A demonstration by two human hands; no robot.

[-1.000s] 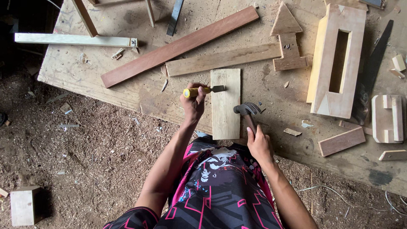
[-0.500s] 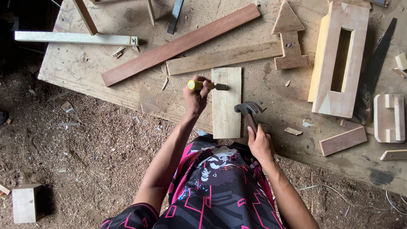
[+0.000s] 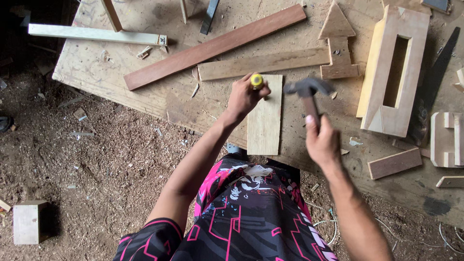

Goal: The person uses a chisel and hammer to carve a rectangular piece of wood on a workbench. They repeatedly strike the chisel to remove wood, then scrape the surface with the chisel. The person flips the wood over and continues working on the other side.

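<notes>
Your left hand (image 3: 243, 96) grips a yellow-handled chisel (image 3: 256, 80) upright on the far end of the short pale wooden board (image 3: 264, 116), which lies on the worn plywood desk (image 3: 145, 92). Your right hand (image 3: 322, 142) holds the steel-headed hammer (image 3: 307, 89), raised beside it. Keep the chisel steady and strike its yellow butt squarely, fingers below the top.

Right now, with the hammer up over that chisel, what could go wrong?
1. The left hand grips the yellow-capped chisel right under its striking end; a glancing blow from the hammer could hit the fingers.
2. The small board lies loose with its near end past the workbench edge, no clamp visible; it may shift or tip.
3. The right hand holds the hammer handle low, so aim may wander.
</notes>
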